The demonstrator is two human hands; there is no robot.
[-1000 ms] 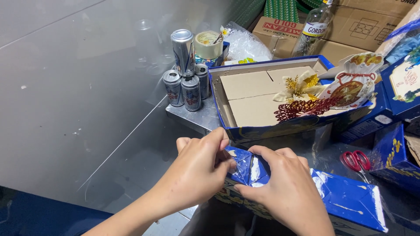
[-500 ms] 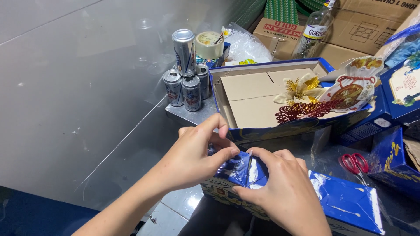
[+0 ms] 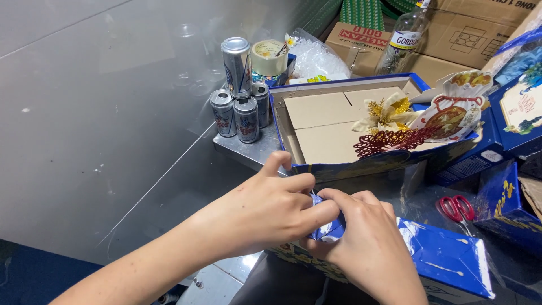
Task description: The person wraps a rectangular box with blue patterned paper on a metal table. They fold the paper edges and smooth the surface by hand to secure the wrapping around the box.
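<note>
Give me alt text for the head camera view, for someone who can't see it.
Left hand and right hand pinch a folded corner of a blue cardboard box. Behind sit an open blue box with paper ornaments, drink cans and red scissors.

Two bare hands, left and right, meet over one folded blue carton. Four silver drink cans cluster on the metal ledge, three short and one tall. One roll of tape, one clear glass bottle, one pair of red-handled scissors and one open blue gift box complete the count.
</note>
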